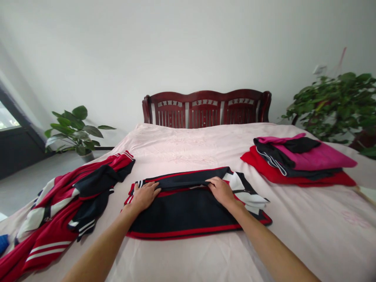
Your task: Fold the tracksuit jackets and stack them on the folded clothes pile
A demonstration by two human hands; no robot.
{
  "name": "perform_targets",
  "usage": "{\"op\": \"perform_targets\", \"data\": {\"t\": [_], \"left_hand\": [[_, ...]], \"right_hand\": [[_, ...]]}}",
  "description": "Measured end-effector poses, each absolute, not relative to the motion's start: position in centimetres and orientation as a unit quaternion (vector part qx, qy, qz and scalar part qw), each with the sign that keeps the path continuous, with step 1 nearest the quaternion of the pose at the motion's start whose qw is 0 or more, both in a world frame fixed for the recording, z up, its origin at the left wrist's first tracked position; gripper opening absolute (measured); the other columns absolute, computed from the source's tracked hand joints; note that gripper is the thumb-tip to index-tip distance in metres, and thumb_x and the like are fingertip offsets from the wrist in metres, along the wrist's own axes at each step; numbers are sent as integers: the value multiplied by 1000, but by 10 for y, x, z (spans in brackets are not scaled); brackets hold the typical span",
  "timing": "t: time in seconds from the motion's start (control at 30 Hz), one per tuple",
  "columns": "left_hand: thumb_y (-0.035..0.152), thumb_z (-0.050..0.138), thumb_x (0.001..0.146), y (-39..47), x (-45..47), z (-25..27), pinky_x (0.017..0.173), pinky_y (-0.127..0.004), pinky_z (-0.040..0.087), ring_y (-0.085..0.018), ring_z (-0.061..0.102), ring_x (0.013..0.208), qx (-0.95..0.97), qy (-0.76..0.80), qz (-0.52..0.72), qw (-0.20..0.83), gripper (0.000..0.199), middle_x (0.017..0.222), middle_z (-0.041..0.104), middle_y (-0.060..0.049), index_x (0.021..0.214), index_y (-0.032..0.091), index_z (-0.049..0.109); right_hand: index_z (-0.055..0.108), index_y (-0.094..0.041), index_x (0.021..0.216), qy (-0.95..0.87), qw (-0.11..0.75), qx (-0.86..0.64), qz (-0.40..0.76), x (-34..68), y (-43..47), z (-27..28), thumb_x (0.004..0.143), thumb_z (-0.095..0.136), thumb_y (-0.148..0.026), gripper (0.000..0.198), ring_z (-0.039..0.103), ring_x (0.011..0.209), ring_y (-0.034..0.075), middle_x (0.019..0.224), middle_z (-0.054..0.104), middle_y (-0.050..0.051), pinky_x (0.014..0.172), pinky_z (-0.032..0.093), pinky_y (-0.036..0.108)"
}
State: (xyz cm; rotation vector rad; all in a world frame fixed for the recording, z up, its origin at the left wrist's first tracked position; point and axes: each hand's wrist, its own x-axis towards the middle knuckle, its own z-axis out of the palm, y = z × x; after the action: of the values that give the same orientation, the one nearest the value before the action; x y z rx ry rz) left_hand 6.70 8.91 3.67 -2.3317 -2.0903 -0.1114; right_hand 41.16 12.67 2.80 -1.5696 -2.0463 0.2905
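Note:
A navy jacket (188, 209) with red edging and a white panel at its right end lies partly folded on the bed, across the middle of the view. Its far side is turned over toward me in a long strip. My left hand (146, 195) rests on the left end of the jacket, near the striped cuff, with its fingers stretched out flat. At the right, my right hand (221, 190) has its fingers curled on the edge of the folded strip, by the white panel. The fabric under both palms is hidden.
Loose red, navy and white jackets (61, 219) lie heaped on the bed at left. A stack of folded clothes, with a pink garment (320, 156) on top, sits at right. Behind the pink bedsheet (188, 143) stands a dark wooden headboard (205, 109). Potted plants flank the bed.

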Motion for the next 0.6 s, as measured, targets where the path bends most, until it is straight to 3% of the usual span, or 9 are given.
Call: {"op": "perform_targets", "data": {"t": [0.13, 0.23, 0.37, 0.6], "left_hand": [[44, 38, 98, 84, 73, 29, 109, -74, 13, -33, 47, 134, -741, -670, -32, 32, 47, 148, 51, -12, 143, 32, 47], [47, 38, 97, 84, 76, 27, 106, -78, 15, -35, 47, 134, -740, -672, -22, 33, 50, 149, 49, -14, 144, 30, 45], [52, 36, 96, 86, 78, 33, 103, -81, 15, -36, 46, 134, -732, -681, -21, 7, 53, 150, 48, -14, 144, 30, 46], [53, 32, 96, 94, 84, 27, 100, -85, 11, -37, 45, 134, -704, -710, -30, 2, 57, 151, 46, -16, 146, 27, 43]], "right_hand": [[60, -16, 121, -715, 286, -634, 72, 411, 113, 22, 84, 51, -11, 38, 60, 111, 20, 124, 60, 11, 87, 47, 28], [60, -17, 112, -675, 235, -694, 86, 412, 103, 29, 88, 55, -30, 28, 64, 102, 24, 112, 65, 13, 79, 48, 32], [65, -20, 93, -701, 132, -682, 158, 415, 96, 39, 87, 54, -53, 35, 66, 90, 27, 93, 71, 9, 71, 44, 33], [67, -21, 78, -774, 155, -553, 266, 430, 88, 34, 83, 55, -33, 19, 65, 77, 18, 78, 71, 0, 63, 39, 24]]}}
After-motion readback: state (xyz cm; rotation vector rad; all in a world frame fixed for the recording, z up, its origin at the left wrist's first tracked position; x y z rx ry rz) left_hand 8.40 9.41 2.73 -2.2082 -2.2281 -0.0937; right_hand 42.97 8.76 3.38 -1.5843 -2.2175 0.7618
